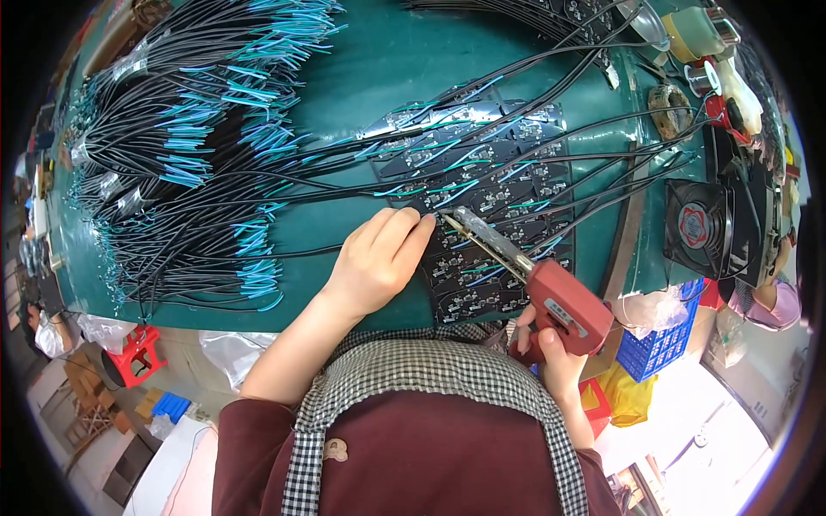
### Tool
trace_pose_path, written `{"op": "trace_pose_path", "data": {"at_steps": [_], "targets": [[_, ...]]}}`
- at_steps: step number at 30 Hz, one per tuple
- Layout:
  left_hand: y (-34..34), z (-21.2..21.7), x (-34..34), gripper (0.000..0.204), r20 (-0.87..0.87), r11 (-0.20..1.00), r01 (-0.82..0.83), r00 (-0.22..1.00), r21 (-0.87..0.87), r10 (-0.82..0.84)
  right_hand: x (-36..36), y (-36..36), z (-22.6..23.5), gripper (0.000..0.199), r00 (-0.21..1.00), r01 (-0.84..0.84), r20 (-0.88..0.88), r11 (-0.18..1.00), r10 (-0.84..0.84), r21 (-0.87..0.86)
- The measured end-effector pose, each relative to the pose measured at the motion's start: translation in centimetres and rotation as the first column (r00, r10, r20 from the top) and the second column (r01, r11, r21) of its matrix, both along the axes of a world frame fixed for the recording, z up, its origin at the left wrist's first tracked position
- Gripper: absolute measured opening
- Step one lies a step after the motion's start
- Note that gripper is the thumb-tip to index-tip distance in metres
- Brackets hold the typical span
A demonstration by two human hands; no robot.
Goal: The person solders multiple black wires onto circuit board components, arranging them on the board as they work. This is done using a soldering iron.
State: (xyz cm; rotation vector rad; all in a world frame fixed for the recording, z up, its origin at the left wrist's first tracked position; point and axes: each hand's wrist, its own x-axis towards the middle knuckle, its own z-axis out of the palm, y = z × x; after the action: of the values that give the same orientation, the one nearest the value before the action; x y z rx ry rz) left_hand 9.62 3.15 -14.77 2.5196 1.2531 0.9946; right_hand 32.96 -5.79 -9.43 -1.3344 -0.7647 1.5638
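**Soldering gun tip set beside the left fingertips on the circuit boards**

The left hand [379, 262] is reached forward from the near edge of the worktop [379, 77], the forearm rising from the lower middle of the view. The hand is laid palm down, with the fingers drawn together and the fingertips [419, 222] pressed onto the near left part of a sheet of small black circuit boards [495, 185]; whether a wire is pinched under them cannot be told.

The right hand [551, 357] is kept lower and to the right, at the near edge of the worktop, and is closed around the grip of a red soldering gun [564, 305]. The gun is slanted up and to the left, so that its metal tip [452, 219] is brought just beside the left fingertips, over the same boards.

The circuit boards are spread from just beyond both hands toward the far right, with black wires with teal ends [215, 163] fanned out across the left and far parts of the green worktop. A black fan [699, 228] is stood to the right of the boards, well apart from the hands.
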Motion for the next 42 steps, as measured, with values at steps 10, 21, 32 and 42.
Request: {"op": "trace_pose_path", "data": {"at_steps": [10,21,32,42], "targets": [[0.1,0.3,-0.1,0.028,-0.021,1.000,0.017,1.000,-0.010,-0.018,0.0,-0.2,-0.4,0.050,0.988,-0.048,0.144,0.998,0.053,-0.038],[0.1,0.6,-0.1,0.031,-0.051,0.999,0.026,0.998,-0.045,-0.029,-0.1,-0.6,0.0,0.056,0.959,-0.164,0.236,0.986,0.157,0.012],[-0.1,0.4,-0.1,0.029,-0.016,0.999,-0.019,1.000,-0.038,0.018,0.0,-1.8,0.4,0.047,0.996,-0.067,0.057,0.996,0.063,0.062],[-0.1,0.3,-0.1,0.027,-0.007,0.999,-0.016,1.000,-0.041,0.016,-1.4,-1.0,0.0,0.043,0.981,-0.016,0.192,1.000,0.020,-0.024]]}}
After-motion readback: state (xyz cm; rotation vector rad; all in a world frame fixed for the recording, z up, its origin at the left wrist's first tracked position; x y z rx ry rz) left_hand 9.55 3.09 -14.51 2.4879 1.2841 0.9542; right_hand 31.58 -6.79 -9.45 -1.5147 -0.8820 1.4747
